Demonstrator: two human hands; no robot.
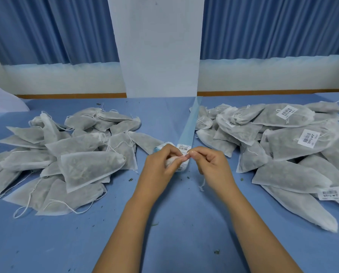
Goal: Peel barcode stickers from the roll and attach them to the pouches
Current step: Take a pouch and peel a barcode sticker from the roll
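A roll of barcode stickers (pixel 160 147) lies at the table's middle, its pale blue backing strip (pixel 188 133) trailing away toward the back. A white barcode sticker (pixel 183 148) shows on the strip just above my fingers. My left hand (pixel 160 168) holds the strip's near end along with something white. My right hand (pixel 210 164) pinches the edge of a sticker at the same spot, fingertips touching the left hand's. A heap of grey drawstring pouches (pixel 70 154) without stickers lies on the left. On the right a heap of pouches (pixel 294 138) carries white barcode stickers.
The blue table (pixel 184 223) has small green crumbs scattered over it. A white column (pixel 158 56) and blue curtains (pixel 46 26) stand behind the table. A loose white string (pixel 202 185) hangs below my right hand.
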